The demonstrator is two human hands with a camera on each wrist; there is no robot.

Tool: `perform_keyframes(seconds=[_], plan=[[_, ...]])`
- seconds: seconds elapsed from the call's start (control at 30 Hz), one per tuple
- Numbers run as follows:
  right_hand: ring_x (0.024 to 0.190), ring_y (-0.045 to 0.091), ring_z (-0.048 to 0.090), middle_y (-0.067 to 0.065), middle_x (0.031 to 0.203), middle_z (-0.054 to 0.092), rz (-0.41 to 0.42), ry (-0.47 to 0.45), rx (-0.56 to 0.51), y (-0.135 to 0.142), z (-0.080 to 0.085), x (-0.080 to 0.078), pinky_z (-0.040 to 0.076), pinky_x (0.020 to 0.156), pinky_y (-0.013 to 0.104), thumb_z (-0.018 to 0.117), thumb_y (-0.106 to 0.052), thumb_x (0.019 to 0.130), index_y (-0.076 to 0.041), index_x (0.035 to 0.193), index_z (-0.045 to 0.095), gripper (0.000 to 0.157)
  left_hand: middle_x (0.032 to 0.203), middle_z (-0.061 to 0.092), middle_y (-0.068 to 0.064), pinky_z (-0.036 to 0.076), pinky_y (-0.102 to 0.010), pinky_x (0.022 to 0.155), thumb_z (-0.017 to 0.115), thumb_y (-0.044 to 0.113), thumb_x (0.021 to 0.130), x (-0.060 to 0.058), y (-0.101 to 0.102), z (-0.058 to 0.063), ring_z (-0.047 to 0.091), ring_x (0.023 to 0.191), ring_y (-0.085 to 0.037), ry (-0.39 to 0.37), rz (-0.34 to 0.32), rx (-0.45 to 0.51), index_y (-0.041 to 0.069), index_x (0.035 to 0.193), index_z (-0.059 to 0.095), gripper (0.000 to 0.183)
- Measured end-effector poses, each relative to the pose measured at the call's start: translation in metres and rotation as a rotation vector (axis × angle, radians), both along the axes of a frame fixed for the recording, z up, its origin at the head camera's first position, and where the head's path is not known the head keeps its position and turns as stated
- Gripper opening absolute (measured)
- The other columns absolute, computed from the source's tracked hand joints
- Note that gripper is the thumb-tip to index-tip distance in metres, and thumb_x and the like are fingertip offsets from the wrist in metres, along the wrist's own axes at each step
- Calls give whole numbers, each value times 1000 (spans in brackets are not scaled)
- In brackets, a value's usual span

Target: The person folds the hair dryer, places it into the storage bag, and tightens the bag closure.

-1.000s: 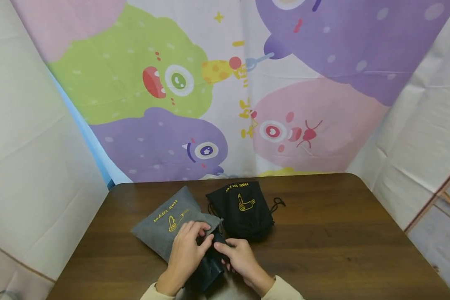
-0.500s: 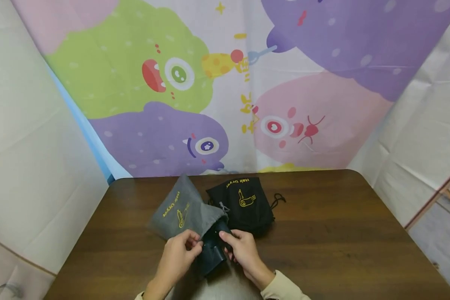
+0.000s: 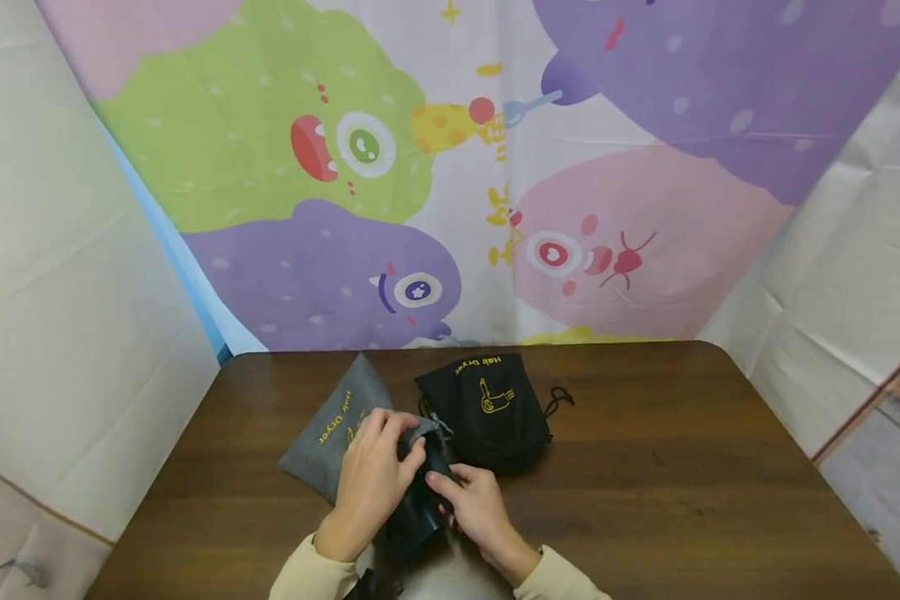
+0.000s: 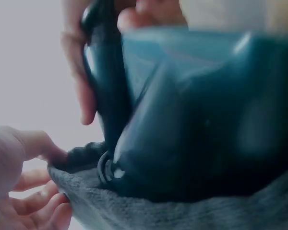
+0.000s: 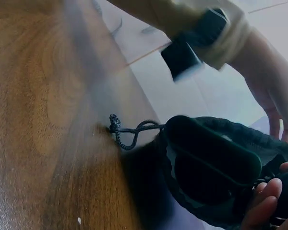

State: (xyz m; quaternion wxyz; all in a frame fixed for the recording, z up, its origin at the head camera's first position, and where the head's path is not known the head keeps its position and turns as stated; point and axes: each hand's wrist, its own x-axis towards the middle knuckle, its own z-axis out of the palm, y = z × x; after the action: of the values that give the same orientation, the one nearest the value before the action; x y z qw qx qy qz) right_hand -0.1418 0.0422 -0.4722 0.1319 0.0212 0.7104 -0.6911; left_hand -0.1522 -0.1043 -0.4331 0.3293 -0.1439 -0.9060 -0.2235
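Note:
A grey drawstring bag [image 3: 315, 454] printed "Hair Dryer" lies on the table at left of centre, its mouth toward me. A dark green, glossy hair dryer [image 3: 412, 529] sits partly inside that mouth. In the left wrist view, my left hand [image 4: 31, 182] pinches the bag's rim between thumb and fingers, beside the dryer body [image 4: 206, 110]. My right hand [image 3: 482, 510] grips the dryer's slim handle [image 4: 108, 86]. From the right wrist view, the bag's opening surrounds the dryer [image 5: 211, 148], with a knotted drawcord [image 5: 129, 132] hanging from its edge.
A filled black drawstring bag [image 3: 498, 425], also printed "Hair Dryer", lies just beyond my right hand, cord to its right. The brown wooden table [image 3: 660, 483] meets a cartoon-print cloth [image 3: 450, 275] at the back. A black wrist device [image 5: 182, 55] is on my left arm.
My left hand first drew back, then moved up and forward onto the grey bag's rim. The grey bag lifted and tilted, then settled down to the left. My right hand keeps its grip.

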Motion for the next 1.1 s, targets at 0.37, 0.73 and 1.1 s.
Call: perform_keyframes(seconds=[0.37,0.73,1.1], plan=[[57,1,48,-4,70,56,-16,210,55,-7,-5,3,43,54,19,60,-14,95,2,94,65,16,82,65,6,49,-19,64,73,8,82,2,26,15,59,71,-6,-148,-373,30,14,85,71,7],[39,4,43,-6,50,49,-86,105,-14,-11,-1,-1,33,39,18,62,-13,89,5,86,64,18,80,60,4,46,-23,66,86,9,68,16,3,-16,54,76,-9,-2,-126,96,14,85,69,25],[41,5,44,-4,56,52,-160,23,-103,-11,3,-5,35,40,18,65,-15,88,2,90,64,18,85,60,0,48,-33,66,83,9,66,30,-19,-37,55,76,-15,12,56,59,11,86,66,26]])
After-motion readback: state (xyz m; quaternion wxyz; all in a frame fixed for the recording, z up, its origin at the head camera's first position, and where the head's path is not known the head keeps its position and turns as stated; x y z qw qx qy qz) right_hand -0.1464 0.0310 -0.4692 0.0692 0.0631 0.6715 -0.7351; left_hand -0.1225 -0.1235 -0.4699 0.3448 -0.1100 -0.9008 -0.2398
